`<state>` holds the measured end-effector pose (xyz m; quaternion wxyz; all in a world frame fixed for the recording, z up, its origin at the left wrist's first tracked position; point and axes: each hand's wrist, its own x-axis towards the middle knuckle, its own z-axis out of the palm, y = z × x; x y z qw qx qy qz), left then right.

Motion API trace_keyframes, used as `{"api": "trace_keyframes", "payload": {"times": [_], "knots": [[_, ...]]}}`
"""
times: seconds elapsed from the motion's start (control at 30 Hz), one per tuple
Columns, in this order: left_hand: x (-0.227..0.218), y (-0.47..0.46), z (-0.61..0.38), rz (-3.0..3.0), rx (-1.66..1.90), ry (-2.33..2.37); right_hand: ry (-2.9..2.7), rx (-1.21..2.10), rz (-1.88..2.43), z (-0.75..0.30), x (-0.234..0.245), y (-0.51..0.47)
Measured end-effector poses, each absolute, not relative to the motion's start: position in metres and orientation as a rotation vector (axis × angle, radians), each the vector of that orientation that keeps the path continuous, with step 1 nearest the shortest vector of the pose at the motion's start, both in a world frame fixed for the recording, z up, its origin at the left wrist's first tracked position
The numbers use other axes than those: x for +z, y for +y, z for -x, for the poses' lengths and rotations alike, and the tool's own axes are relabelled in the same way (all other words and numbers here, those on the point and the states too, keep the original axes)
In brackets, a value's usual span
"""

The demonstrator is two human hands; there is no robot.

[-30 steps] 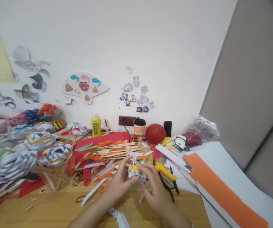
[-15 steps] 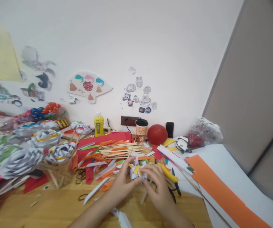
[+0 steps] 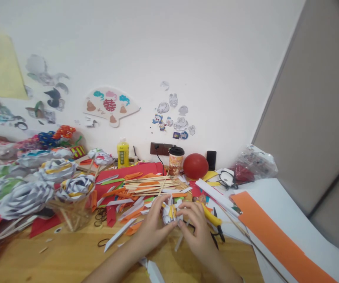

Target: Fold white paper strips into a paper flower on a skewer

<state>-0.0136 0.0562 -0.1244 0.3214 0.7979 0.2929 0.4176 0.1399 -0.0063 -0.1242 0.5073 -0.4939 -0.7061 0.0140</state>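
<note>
Between my two hands is a small folded paper flower [image 3: 170, 212], white with yellow strips in its middle. My left hand [image 3: 154, 222] grips its left side, the thumb along the near edge and the fingers behind. From the right, my right hand [image 3: 193, 222] holds the other side, thumb and fingertips on the white folds. The flower's underside is hidden by the hands. A stack of thin wooden sticks [image 3: 148, 185] lies just beyond. Orange and white folded paper strips [image 3: 119, 234] are scattered left of my hands.
Finished paper flowers [image 3: 28, 196] crowd the left, some in a clear cup [image 3: 72, 214]. A yellow bottle [image 3: 123, 154], a paper coffee cup [image 3: 175, 162] and a red balloon [image 3: 195, 166] stand by the wall. Yellow-handled pliers [image 3: 212, 216] and orange paper [image 3: 275, 236] lie right.
My right hand's fingers have opened slightly away from the flower's middle, showing more of the yellow strips. Both hands stay around the flower in the same place.
</note>
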Motion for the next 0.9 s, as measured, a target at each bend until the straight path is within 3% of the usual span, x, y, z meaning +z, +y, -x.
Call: {"api": "trace_keyframes", "payload": {"times": [0.33,0.9], "knots": [[-0.1237,0.0539,0.0159,-2.296,1.112,0.721,-1.505,0.327,1.152,-0.1420,-0.1281,-0.0017],[-0.1275,0.0546,0.0158,-2.397,1.077,0.707,-1.528,0.299,1.158,-0.1429,-0.1286,0.0003]]}}
